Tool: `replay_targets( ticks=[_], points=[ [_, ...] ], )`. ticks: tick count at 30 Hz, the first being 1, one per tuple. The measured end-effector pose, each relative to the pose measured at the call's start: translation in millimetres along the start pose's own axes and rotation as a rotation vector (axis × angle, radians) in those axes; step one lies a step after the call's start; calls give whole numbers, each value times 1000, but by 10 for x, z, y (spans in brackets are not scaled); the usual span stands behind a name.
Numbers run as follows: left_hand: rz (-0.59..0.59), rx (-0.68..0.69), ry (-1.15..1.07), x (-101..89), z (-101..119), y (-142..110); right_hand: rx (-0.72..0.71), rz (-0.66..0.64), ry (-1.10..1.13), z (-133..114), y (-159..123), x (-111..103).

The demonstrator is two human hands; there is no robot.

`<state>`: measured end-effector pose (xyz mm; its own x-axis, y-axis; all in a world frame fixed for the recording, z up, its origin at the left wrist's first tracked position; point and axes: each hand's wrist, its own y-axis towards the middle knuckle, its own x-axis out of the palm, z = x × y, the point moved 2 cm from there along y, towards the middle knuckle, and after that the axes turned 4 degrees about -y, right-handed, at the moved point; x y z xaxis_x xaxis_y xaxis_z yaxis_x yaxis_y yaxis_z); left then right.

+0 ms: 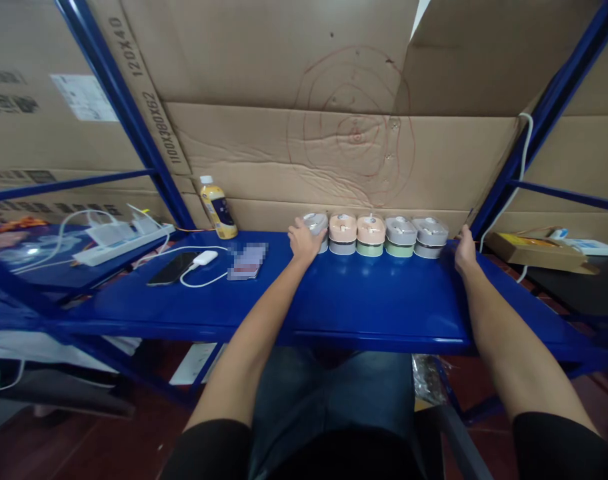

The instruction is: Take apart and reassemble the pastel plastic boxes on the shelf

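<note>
"Where's your camera sitting?"

"My only feed is the head view. It looks from above the near side of the blue shelf [364, 310], over the wearer's lap [334, 390]."

"Facing which way?"

"Forward and down, across the shelf to the cardboard [234, 73] behind it."

"How near?"

"Within arm's reach: both forearms run in from below the shelf's front edge, and I get the left hand [305, 240] and right hand [465, 250] toward its back. It's wide enough to take in areas beyond both shelf ends."

"Any overlap?"

"One view, so I can't compare."
</note>
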<state>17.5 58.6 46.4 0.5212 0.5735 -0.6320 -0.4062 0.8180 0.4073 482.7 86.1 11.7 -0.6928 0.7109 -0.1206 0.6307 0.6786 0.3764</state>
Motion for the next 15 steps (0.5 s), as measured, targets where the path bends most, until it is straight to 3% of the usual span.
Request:
replay_targets(
  ticks=[2, 4, 7, 15],
  points=[
    [-18, 25, -6, 55, -11, -20, 153, -80, 101, 35, -14, 58],
    [-20, 53, -47, 71, -60, -1, 182, -165, 137, 9, -65, 134],
    [-16, 75, -149, 59, -190, 105, 160, -264, 197, -48, -147, 213],
    [-24, 155, -216, -79, -546, 379, 100, -345, 180, -4, -200, 347]
  ],
)
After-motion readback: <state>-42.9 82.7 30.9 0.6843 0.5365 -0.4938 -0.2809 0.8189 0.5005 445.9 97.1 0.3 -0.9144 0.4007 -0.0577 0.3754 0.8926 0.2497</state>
